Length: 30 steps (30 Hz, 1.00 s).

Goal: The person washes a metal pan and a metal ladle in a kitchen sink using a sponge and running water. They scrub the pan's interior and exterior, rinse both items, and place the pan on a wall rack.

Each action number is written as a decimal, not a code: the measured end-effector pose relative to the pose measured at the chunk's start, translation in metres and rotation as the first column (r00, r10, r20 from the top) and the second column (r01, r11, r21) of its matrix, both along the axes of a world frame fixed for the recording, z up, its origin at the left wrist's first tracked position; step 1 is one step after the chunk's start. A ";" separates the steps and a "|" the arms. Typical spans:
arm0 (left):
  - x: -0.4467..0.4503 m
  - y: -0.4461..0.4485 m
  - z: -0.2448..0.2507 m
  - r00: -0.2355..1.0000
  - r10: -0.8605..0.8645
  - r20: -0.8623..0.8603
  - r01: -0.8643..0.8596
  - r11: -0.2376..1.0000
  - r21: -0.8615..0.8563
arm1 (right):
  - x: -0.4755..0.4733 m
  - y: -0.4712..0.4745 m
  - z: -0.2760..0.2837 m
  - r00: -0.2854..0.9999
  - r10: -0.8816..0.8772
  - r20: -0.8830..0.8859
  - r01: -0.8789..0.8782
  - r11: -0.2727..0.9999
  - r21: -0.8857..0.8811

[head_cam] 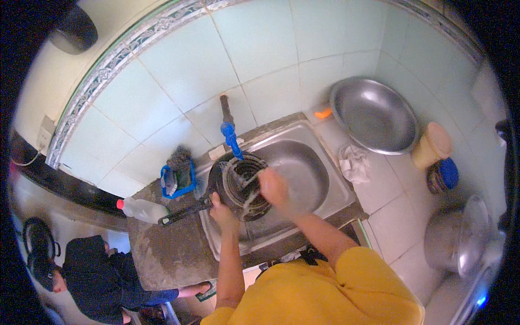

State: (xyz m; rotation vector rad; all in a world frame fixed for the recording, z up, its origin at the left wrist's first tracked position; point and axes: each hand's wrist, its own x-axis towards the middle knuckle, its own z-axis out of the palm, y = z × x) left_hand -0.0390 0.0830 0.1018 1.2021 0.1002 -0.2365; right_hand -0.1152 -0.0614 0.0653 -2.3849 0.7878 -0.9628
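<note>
A black frying pan point(217, 178) is held over the left part of a stainless steel sink point(300, 162), beneath a blue plastic faucet point(230, 140). My left hand point(221, 211) grips the pan near the base of its black handle point(185, 213). Blurred by motion, my right hand point(274, 189) is closed over the pan's right side; whether it holds a scrubber cannot be seen. Whitish foam streaks and rings show on the pan's dark surface.
Left of the sink are a blue basket point(191, 187) with scrubbers and a white bottle point(144, 209) with a red cap. To the right stand a large metal basin point(373, 115), a crumpled cloth point(354, 163), jars and a metal pot point(445, 239). Another person point(91, 276) sits at lower left.
</note>
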 end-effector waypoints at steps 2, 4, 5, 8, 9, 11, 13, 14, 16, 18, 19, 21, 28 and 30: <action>-0.002 0.002 0.010 1.000 -0.019 -0.023 0.020 1.000 0.002 | -0.003 -0.030 0.001 0.990 -0.131 -0.051 0.129 0.990 -0.054; 0.000 0.001 0.017 0.995 -0.072 0.071 0.057 0.979 0.194 | -0.007 -0.048 0.027 0.921 -0.250 -0.300 0.181 0.954 -0.239; 0.002 0.000 0.018 0.991 -0.090 0.099 0.057 0.954 0.293 | -0.006 -0.053 0.048 0.953 -0.200 -0.225 0.174 0.976 -0.130; 0.008 -0.019 0.014 0.988 -0.146 0.044 0.127 0.950 0.284 | 0.008 -0.060 0.132 0.986 0.152 0.065 -0.162 0.964 0.211; 0.007 -0.026 0.012 0.986 -0.159 0.054 0.141 0.957 0.253 | 0.012 -0.051 0.155 0.952 0.258 0.163 -0.280 0.951 0.129; 0.002 -0.040 0.007 0.980 -0.200 0.021 0.194 0.968 0.157 | 0.020 -0.033 0.191 0.908 0.369 0.200 -0.352 0.929 -0.116; 0.001 -0.049 0.010 0.984 -0.180 -0.012 0.176 0.941 0.289 | 0.025 -0.024 0.213 0.939 0.343 -0.016 -0.329 0.889 -0.318; -0.001 -0.055 0.013 0.984 -0.178 -0.018 0.177 0.952 0.249 | 0.028 -0.024 0.217 0.944 0.305 -0.124 -0.329 0.866 -0.375; -0.008 -0.062 0.021 0.981 -0.194 0.009 0.181 0.932 0.313 | 0.028 -0.029 0.216 0.935 0.334 -0.116 -0.354 0.875 -0.331; -0.012 -0.065 0.029 0.974 -0.226 0.003 0.211 0.914 0.347 | 0.027 -0.041 0.207 0.913 0.407 -0.030 -0.398 0.871 -0.287; -0.013 -0.067 0.031 0.969 -0.245 -0.011 0.234 0.908 0.347 | 0.026 -0.046 0.199 0.886 0.461 0.045 -0.434 0.860 -0.268; -0.010 -0.069 0.028 0.968 -0.251 -0.030 0.240 0.873 0.424 | 0.025 -0.050 0.182 0.836 0.453 0.309 -0.467 0.884 -0.032; 0.027 -0.063 -0.039 0.937 -0.345 0.058 0.260 0.798 0.543 | 0.031 0.012 0.085 0.983 0.184 -0.018 -0.181 0.980 0.085; 0.031 -0.052 -0.045 0.943 -0.317 0.101 0.218 0.818 0.532 | 0.041 0.013 0.064 0.986 0.152 0.068 -0.157 0.985 0.070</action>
